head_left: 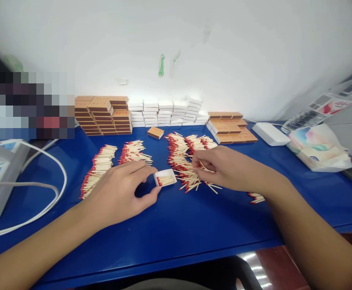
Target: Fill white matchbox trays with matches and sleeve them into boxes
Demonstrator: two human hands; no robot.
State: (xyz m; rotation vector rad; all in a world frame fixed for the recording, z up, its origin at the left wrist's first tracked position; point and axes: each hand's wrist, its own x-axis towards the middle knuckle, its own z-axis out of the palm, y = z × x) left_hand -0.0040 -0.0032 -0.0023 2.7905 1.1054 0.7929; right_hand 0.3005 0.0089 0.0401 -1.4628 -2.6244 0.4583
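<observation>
My left hand (127, 191) grips one end of a small white matchbox tray (170, 183) between thumb and fingers. Several red-tipped matches (166, 179) lie in the tray. My right hand (213, 165) is over a heap of loose matches (178, 155), its fingers curled together in a pinch; whatever may be between the fingertips is hidden. Left of the tray lie two more heaps, one of matches (103, 161) partly behind my left hand and another of matches (132, 151) just beyond it. A few matches (256, 197) show beneath my right forearm.
Against the wall stand stacked brown matchboxes (103, 117), white trays (163, 112) and more brown boxes (228, 129). A single matchbox (155, 132) lies before them. A white block (271, 134) and tissue pack (317, 149) are right; a power strip (0, 177) with cables is left.
</observation>
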